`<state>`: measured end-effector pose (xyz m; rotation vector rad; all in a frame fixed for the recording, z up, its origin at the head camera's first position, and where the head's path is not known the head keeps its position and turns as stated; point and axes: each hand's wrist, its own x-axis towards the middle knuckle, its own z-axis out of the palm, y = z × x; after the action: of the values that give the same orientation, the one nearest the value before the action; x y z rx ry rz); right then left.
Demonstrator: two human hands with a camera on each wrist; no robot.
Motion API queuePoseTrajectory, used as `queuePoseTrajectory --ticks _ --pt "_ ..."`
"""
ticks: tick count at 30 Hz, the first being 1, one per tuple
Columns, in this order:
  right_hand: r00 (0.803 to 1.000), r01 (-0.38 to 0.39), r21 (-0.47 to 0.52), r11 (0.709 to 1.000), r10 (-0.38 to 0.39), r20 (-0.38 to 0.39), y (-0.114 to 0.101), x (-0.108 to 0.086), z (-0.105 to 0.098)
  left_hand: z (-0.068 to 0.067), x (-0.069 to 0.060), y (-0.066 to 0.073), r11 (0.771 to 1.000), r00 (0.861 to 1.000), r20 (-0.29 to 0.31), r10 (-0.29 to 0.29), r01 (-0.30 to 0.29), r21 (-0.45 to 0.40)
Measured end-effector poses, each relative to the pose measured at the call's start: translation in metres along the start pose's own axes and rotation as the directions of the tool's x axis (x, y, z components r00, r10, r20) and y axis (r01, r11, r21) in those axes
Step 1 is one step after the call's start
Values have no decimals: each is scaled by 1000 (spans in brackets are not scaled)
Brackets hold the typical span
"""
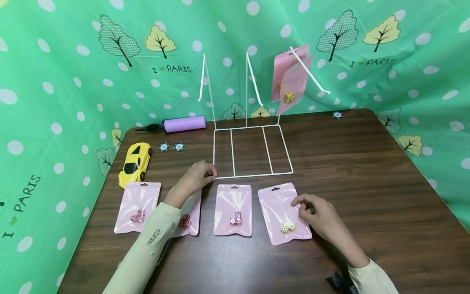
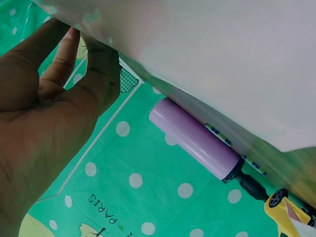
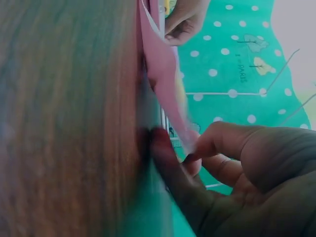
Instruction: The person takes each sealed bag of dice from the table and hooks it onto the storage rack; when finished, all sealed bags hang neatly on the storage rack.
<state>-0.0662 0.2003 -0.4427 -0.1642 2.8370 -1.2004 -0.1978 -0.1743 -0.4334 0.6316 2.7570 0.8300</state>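
Note:
My right hand (image 1: 319, 214) pinches the right edge of a pink zip bag (image 1: 271, 206) holding pale yellow dice (image 1: 287, 225). In the right wrist view this bag (image 3: 165, 74) bows up off the table by the fingers. At the front left corner of a white wire display rack (image 1: 253, 176), my left hand (image 1: 196, 177) has thumb and fingers curled onto the wire. A pale surface hides its fingertips in the left wrist view. Under the left wrist lies a pink bag with red dice (image 1: 185, 221), partly covered. Between the hands lies another bag (image 1: 233, 200) with pinkish dice.
On the rack's right hook (image 1: 310, 71) hang pink bags (image 1: 293, 81) with yellow dice. A bag with red dice (image 1: 141, 200) lies far left, by a yellow toy car (image 1: 136, 163). Behind are a purple hand pump (image 1: 185, 123) and poker chips (image 1: 164, 147). A black object (image 1: 339, 281) sits front right.

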Motion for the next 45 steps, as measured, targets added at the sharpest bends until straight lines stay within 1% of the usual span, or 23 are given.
queuePoseTrajectory --ticks 3,5,7,9,11,15,20,22,24,25,29,31,33,36,38,40,41,43,45 --pt "1000 24 68 997 -24 -7 0 0 0 0 1 0 1000 1000 9 -5 5 -1" --pt "997 64 109 992 -61 -37 -1 1 -1 0 1 -1 1000 1000 14 -7 7 -3" --pt "991 119 139 983 -108 -81 -3 4 -3 0 2 -1 1000 1000 15 -8 8 -3" --pt "979 179 164 970 -159 -129 -5 7 -6 -1 2 -2 1000 1000 19 -9 9 3" --pt "963 237 179 955 -206 -175 -8 11 -11 0 2 -2 1000 1000 22 -7 7 10" --pt "932 327 217 920 -277 -232 -19 19 -25 0 2 -3 1000 1000 24 -9 8 20" --pt "906 391 261 883 -318 -279 -39 26 -45 1 2 -3 1000 1000 24 -12 11 27" --pt "893 417 283 864 -330 -307 -47 28 -51 0 2 -2 1000 1000 24 -13 13 26" --pt "876 450 322 833 -341 -342 -55 31 -57 0 2 -2 1000 1000 23 -13 13 23" --pt "867 469 350 811 -346 -359 -60 32 -59 0 1 -1 1000 1000 23 -14 13 22" --pt "820 557 428 712 -389 -419 -76 36 -66 1 1 -1 1000 1000 23 -18 17 23" --pt "801 587 433 684 -413 -435 -84 39 -69 1 1 -2 1000 1000 20 -18 18 23" --pt "786 609 434 664 -431 -444 -91 41 -70 2 1 -2 1000 1000 19 -21 21 20" --pt "776 622 418 662 -449 -443 -100 44 -71 3 1 -2 1000 1000 16 -17 17 18" --pt "768 633 422 649 -459 -447 -105 46 -69 2 2 -2 1000 1000 17 -17 17 19" --pt "763 638 412 650 -466 -447 -108 49 -68 2 2 -2 1000 1000 20 -19 18 24" --pt "762 641 415 645 -467 -450 -110 50 -67 2 2 -2 999 1000 20 -20 19 26" --pt "761 640 406 653 -463 -454 -112 54 -66 2 2 -2 999 1000 21 -23 23 27" --pt "769 626 398 670 -450 -453 -114 57 -65 2 2 -2 999 1000 20 -23 23 31"
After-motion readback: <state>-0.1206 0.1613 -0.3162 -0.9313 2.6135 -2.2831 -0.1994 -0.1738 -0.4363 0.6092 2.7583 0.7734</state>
